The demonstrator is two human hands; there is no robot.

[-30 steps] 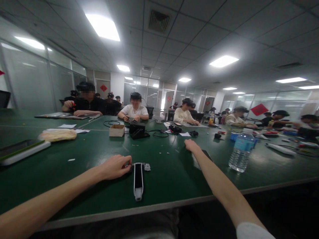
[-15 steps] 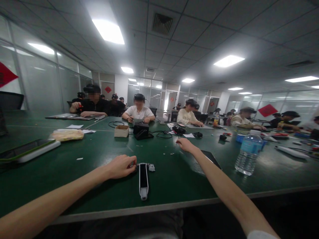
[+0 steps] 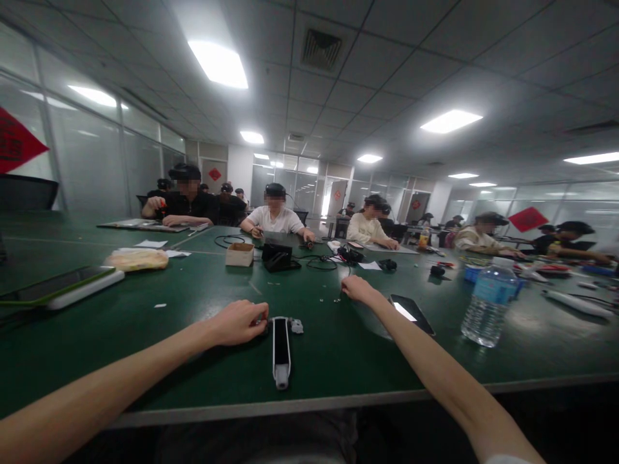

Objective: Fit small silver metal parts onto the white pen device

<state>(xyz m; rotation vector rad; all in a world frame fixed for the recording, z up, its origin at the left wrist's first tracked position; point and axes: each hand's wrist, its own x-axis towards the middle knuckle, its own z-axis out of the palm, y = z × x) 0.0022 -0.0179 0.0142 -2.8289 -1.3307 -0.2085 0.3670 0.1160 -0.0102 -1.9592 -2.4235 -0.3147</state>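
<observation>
A white-framed device with a long black panel [image 3: 281,345] lies on the green table in front of me, a small grey-white part [image 3: 296,326] at its upper right. My left hand [image 3: 242,321] rests beside its upper left corner, fingers curled closed on a small dark part there, mostly hidden. Farther forward, my right hand [image 3: 360,288] is closed in a pinch around a thin dark tool, too small to name surely. Its lower end points down close to tiny metallic pieces [image 3: 337,300], which look like screws. Behind my right forearm lies a phone [image 3: 420,317].
A water bottle [image 3: 488,303] stands at right. A small cardboard box [image 3: 239,255], a black box-like device [image 3: 278,255] and cables lie ahead. At left are a wrapped bundle [image 3: 138,259] and a green-edged tablet-like device [image 3: 53,283]. Several people sit across the table.
My right hand has lowered slightly, and its tool's end has come down beside the tiny metallic pieces. The phone's screen now shows a bright white area. My left hand stays at the device.
</observation>
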